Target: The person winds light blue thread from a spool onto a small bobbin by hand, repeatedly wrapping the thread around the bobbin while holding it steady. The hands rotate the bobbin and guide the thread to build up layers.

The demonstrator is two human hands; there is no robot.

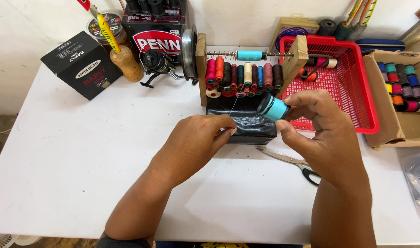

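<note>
Black square box (81, 64) sitting well left of the wooden thread rack (246, 76); right hand (327, 133) pinching a turquoise spool (274, 108) just in front; left hand (198, 138) pinching its thread (234, 105).

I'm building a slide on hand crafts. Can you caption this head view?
Right hand holds a turquoise thread spool while left hand pinches its thread before a wooden spool rack.

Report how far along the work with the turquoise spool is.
Done: the turquoise thread spool is off the rack and in the right hand. In hand: the left hand pinches a fine thread end. Left: the scissors lie untouched on the table.
</note>
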